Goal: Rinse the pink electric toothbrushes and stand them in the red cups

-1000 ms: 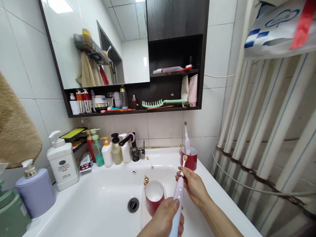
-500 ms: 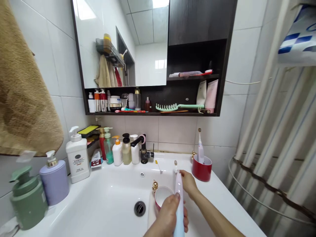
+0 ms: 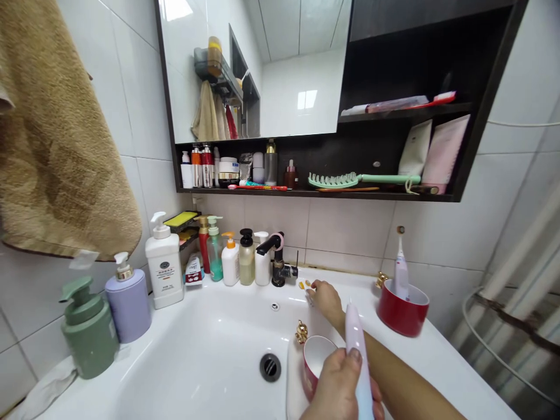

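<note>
My left hand (image 3: pixel 339 385) is closed round the white body of an electric toothbrush (image 3: pixel 355 341), held upright over the sink's front right. My right hand (image 3: pixel 324 297) reaches to the sink's back ledge beside the black tap (image 3: pixel 276 256), fingers pinched at small brush heads (image 3: pixel 304 285) lying there; I cannot tell whether it grips one. A red cup (image 3: pixel 315 361) with a gold knob stands just left of the toothbrush body. Another red cup (image 3: pixel 402 312) at the right holds a second electric toothbrush (image 3: pixel 400 268).
Pump bottles (image 3: pixel 164 265) and small bottles line the white sink's (image 3: pixel 210 344) left and back rim. A brown towel (image 3: pixel 56 146) hangs at the left. Above, a dark shelf (image 3: pixel 315 192) under the mirror carries toiletries and a green comb (image 3: pixel 350 179). Pipes run along the right wall.
My right hand left the top of the toothbrush body and moved back to the ledge by the tap. The brush head is off the body. The view has shifted left and closer.
</note>
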Available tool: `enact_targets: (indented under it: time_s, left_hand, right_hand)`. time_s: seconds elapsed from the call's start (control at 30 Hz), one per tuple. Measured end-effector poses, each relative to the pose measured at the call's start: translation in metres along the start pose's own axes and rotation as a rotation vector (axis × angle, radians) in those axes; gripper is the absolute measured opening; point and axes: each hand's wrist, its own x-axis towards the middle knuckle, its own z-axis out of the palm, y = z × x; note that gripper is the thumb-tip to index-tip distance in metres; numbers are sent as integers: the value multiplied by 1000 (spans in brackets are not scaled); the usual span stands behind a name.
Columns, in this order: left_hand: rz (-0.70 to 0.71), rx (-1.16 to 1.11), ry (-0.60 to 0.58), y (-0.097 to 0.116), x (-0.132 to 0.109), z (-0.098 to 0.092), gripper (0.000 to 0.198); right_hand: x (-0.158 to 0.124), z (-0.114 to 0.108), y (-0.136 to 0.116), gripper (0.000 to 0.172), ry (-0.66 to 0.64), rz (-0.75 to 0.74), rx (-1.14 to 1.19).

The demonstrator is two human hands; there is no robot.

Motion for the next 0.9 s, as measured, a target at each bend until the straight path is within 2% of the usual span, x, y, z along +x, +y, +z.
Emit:
enact_targets:
  time_s: [0.13, 0.23, 0.33, 0.43, 0.5, 0.57, 0.63, 0.67, 0.73, 0.9]
  left_hand:
    - [19, -18, 19, -1, 1, 1, 50]
    - [38, 10, 41, -1, 0, 1, 49]
    - [20, 89, 16, 1, -3, 2, 49]
    - [-11, 168, -51, -2, -8, 4, 49]
    - [-32, 216, -111, -9, -11, 4, 49]
    - [-56, 281, -178, -18, -12, 3, 49]
    - [-78, 363, -232, -27, -12, 1, 49]
    - [-90, 401, -247, -31, -11, 0, 50]
    - [-108, 464, -256, -37, -9, -3, 51]
    - [-114, 504, -257, -40, -5, -6, 54]
  right_hand:
    - [-6, 9, -5, 19, -39, -17, 44]
    - [-11, 4, -6, 18, -24, -2, 133]
    - [-25, -19, 4, 9, 2, 31, 269]
    - [-52, -53, 27, 22, 32, 82, 433]
    - [-73, -76, 45, 23, 62, 138, 655]
    - [-93, -93, 60, 16, 72, 227, 1055]
    - [-108, -104, 69, 13, 63, 301, 1387]
    - [-112, -107, 71, 13, 56, 318, 1466]
    - [-117, -111, 72, 13, 25, 321, 1526]
    - [-118, -113, 66, 16, -14, 297, 1470]
